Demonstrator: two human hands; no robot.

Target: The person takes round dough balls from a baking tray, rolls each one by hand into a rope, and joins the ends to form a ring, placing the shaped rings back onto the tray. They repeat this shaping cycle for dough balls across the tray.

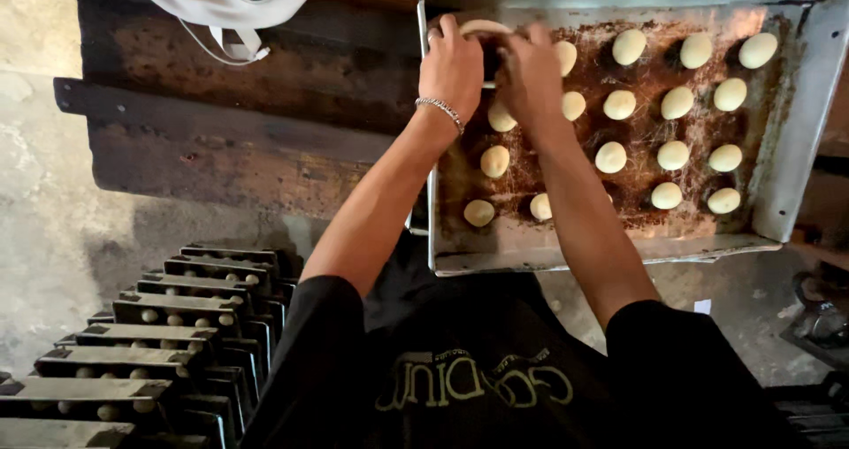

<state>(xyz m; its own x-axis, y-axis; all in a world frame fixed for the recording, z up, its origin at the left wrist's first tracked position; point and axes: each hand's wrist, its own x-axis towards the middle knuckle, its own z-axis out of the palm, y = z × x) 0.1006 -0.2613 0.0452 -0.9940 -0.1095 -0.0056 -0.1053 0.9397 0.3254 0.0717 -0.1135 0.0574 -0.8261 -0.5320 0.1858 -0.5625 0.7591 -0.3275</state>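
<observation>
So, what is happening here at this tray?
A person in a black shirt leans over a metal baking tray and works with both bare hands at its far left corner. The left hand, with a bracelet on the wrist, and the right hand meet around one piece of dough. Many round dough balls sit in rows on the tray. More trays with dough balls stand in a rack at lower left.

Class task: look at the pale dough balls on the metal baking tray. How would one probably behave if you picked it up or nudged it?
The dough balls look soft, so one would probably dent under fingers. Each sits as a rounded, slightly flattened mound on the tray, so it seems unlikely to roll. They look light.
</observation>
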